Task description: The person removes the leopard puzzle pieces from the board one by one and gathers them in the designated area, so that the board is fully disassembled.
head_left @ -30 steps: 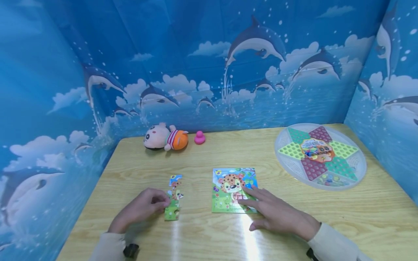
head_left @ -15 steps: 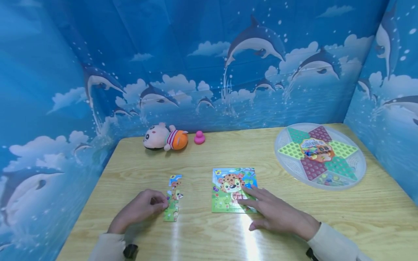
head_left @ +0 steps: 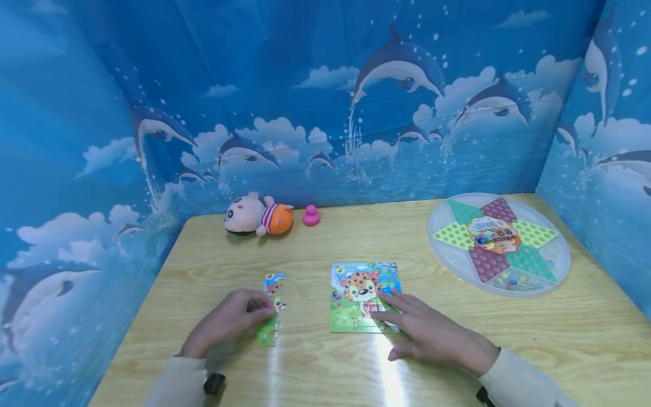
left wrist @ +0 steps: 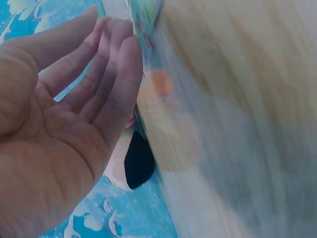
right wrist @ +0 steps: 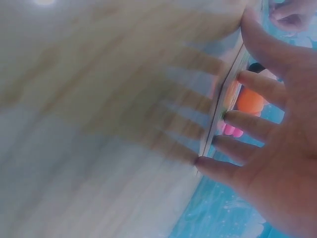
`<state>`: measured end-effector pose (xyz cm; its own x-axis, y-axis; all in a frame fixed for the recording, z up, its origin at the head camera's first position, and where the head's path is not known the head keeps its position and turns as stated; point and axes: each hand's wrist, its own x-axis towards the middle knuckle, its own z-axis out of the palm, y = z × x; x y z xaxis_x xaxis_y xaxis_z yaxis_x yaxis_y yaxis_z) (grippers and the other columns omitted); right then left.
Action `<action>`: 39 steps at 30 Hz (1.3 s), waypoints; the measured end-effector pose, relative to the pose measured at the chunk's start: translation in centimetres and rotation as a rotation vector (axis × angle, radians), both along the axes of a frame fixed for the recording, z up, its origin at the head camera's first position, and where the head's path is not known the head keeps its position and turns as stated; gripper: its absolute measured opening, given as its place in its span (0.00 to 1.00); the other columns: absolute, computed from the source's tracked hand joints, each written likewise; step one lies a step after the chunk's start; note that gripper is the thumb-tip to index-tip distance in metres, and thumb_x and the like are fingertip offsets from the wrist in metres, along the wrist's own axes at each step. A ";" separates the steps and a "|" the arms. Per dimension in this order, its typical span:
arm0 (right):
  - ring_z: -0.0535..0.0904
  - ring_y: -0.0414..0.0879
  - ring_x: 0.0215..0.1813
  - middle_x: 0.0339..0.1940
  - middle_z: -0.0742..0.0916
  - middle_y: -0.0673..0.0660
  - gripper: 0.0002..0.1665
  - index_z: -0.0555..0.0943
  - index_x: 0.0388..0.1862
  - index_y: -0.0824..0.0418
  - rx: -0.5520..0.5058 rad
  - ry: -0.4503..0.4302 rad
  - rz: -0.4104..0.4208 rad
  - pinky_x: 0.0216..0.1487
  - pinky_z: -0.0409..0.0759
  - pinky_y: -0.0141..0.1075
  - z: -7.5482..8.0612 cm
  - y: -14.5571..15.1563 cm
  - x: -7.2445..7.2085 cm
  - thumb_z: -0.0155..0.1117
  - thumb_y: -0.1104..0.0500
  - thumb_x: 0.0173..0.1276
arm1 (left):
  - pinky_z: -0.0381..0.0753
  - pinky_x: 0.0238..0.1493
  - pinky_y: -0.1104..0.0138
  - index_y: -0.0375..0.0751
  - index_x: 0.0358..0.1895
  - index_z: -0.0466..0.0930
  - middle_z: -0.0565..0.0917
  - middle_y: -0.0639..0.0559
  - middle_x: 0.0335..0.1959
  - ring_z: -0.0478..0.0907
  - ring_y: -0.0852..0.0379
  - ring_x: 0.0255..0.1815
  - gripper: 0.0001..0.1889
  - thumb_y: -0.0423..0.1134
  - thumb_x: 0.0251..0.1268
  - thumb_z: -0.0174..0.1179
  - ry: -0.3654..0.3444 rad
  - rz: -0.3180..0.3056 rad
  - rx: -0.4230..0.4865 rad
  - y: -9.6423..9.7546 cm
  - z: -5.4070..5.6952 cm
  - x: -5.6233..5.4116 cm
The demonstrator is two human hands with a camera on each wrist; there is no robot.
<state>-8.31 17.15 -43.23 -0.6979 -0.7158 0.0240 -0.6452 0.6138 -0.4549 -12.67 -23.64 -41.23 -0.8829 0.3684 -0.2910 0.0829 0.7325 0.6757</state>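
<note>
In the head view a strip of jigsaw pieces point(head_left: 267, 334) lies on the table, printed with blue sky, an animal and green grass. My left hand point(head_left: 238, 316) is over its middle, thumb and fingertips together at a piece there and covering part of it. In the left wrist view the left hand point(left wrist: 74, 114) has curved fingers, with the colourful strip point(left wrist: 146, 15) just past the tips. My right hand point(head_left: 429, 330) rests spread on the lower right of a square leopard jigsaw point(head_left: 351, 305). The right wrist view shows that hand's straight fingers point(right wrist: 257, 126) at the puzzle's edge.
At the back left of the wooden table point(head_left: 356, 237) lies a plush doll point(head_left: 259, 215), with a small pink toy point(head_left: 311, 215) beside it. A round Chinese checkers board point(head_left: 498, 243) sits at the right. Dolphin-print curtains point(head_left: 325, 113) enclose the back and sides.
My left hand has moved right, from the strip's left edge to over its middle pieces. The lower green pieces have shifted slightly. My right hand has stayed on the leopard jigsaw.
</note>
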 end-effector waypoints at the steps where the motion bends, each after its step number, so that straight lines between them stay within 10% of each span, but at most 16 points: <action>1: 0.59 0.72 0.76 0.78 0.64 0.68 0.43 0.74 0.72 0.56 0.004 0.004 -0.002 0.72 0.60 0.63 0.0 0.0 0.0 0.72 0.41 0.60 | 0.81 0.41 0.60 0.47 0.40 0.86 0.84 0.56 0.33 0.80 0.58 0.37 0.03 0.38 0.70 0.64 -0.002 -0.004 -0.006 0.3 0.0 -0.1; 17: 0.54 0.74 0.76 0.78 0.62 0.71 0.42 0.73 0.73 0.56 0.051 -0.074 -0.072 0.73 0.58 0.65 1.2 -0.4 -1.8 0.71 0.40 0.64 | 0.81 0.39 0.63 0.48 0.39 0.87 0.83 0.59 0.33 0.79 0.60 0.34 0.02 0.40 0.68 0.67 0.046 0.050 -0.085 6.6 -0.2 -2.9; 31: 0.57 0.77 0.74 0.78 0.62 0.71 0.40 0.74 0.72 0.56 0.075 -0.066 -0.068 0.69 0.62 0.66 0.8 -0.4 -2.2 0.73 0.45 0.64 | 0.81 0.39 0.65 0.42 0.44 0.87 0.83 0.57 0.32 0.79 0.60 0.34 0.09 0.41 0.65 0.69 0.110 -0.084 -0.018 12.8 -1.0 -6.0; 39: 0.57 0.79 0.73 0.78 0.63 0.72 0.39 0.73 0.72 0.56 0.065 -0.045 -0.062 0.66 0.65 0.68 0.4 -0.3 -2.2 0.71 0.44 0.65 | 0.80 0.33 0.66 0.42 0.42 0.86 0.82 0.55 0.28 0.79 0.58 0.29 0.08 0.38 0.62 0.72 0.065 -0.038 -0.003 15.7 -1.6 -6.5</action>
<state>-10.50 16.87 -42.85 -0.7404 -0.6700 -0.0538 -0.5846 0.6814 -0.4404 -19.19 -7.95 -42.84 -0.8853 0.4013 -0.2349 0.1542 0.7299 0.6659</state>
